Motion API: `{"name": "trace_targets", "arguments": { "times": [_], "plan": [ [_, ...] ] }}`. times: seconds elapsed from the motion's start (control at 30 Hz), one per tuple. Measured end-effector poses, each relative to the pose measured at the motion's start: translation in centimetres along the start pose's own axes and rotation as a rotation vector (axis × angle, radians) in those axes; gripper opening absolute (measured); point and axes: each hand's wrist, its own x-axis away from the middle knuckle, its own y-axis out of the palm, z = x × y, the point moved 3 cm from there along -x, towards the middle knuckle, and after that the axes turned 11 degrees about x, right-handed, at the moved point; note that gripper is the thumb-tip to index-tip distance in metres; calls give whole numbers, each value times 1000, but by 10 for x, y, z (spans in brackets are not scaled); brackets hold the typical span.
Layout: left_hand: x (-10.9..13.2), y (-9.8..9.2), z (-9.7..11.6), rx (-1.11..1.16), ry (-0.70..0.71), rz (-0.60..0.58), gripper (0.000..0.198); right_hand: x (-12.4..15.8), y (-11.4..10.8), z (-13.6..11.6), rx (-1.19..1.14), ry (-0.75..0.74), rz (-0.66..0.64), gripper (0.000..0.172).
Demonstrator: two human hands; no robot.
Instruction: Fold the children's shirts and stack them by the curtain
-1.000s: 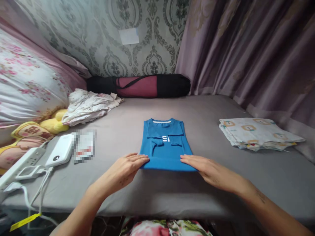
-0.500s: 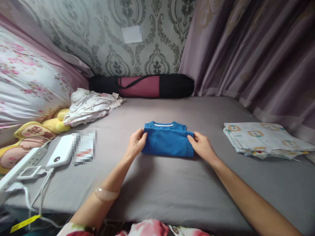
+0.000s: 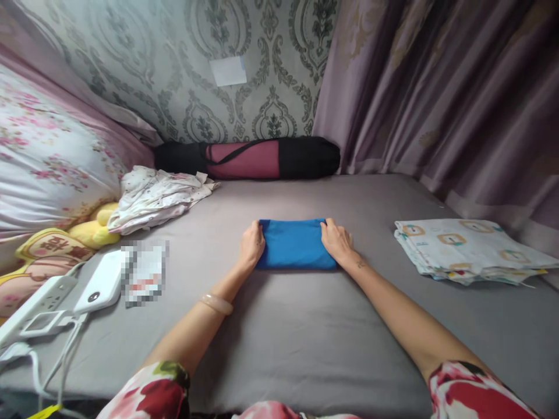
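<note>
A blue T-shirt [image 3: 293, 244] lies folded into a small rectangle in the middle of the grey bed sheet [image 3: 305, 326]. My left hand [image 3: 252, 245] rests on its left edge with fingers curled over the far corner. On the right edge sits my right hand [image 3: 335, 241], its fingers likewise curled onto the cloth. Both arms stretch forward; a pale bangle circles my left wrist.
A folded patterned cloth stack [image 3: 463, 249] lies at the right. Crumpled white clothes [image 3: 159, 195] sit at the back left, beside a yellow plush [image 3: 94, 230]. A black and maroon bag [image 3: 248, 158] lines the wall. A power bank [image 3: 99, 282] and power strip [image 3: 32, 299] lie at the left.
The shirt's near half was lifted and folded away from me onto the far half, covering the collar. Both hands moved forward with it and now press on the shirt's far corners.
</note>
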Motion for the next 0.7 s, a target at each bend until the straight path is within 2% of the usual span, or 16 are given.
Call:
{"name": "trace_targets", "arguments": {
  "times": [0.3, 0.53, 0.7],
  "plan": [
    [-1, 2, 3, -129, -16, -68, 31, -5, 9, -3, 23, 11, 9, 42],
    [-6, 8, -4, -175, -58, -62, 32, -12, 9, -3, -2, 49, -57, 42],
    [-9, 9, -4, -216, -123, -53, 31, -18, 13, -4, 15, 89, -53, 41]
  ]
}}
